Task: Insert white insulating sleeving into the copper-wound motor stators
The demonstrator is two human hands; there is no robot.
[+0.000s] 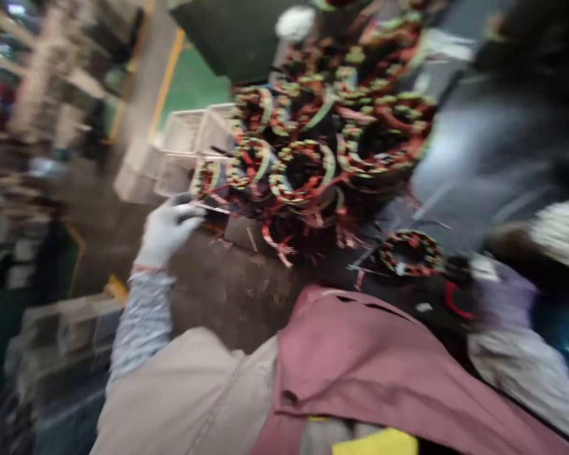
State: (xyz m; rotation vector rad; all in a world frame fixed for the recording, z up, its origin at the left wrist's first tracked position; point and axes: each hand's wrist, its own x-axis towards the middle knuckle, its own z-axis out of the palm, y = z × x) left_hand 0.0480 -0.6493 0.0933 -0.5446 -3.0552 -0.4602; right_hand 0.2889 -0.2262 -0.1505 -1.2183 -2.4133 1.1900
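The picture is tilted and smeared by motion. A big heap of wound stator coils [322, 139], with red, green and yellow wire, lies on a dark worn table [232, 291]. My left hand [168, 229], in a white glove, is at the heap's left edge with its fingers curled round something dark. A single coil [410, 253] lies apart at the right. Beside that coil is my right hand [495, 292], gloved and badly blurred, so its fingers cannot be read. A maroon apron [360, 366] covers my lap.
White plastic crates [184, 145] stand behind the heap at the left. Grey crates [71, 322] sit low at the left. A green floor with a yellow line [171, 69] shows beyond. A blurred grey shape and something white [562, 230] fill the right side.
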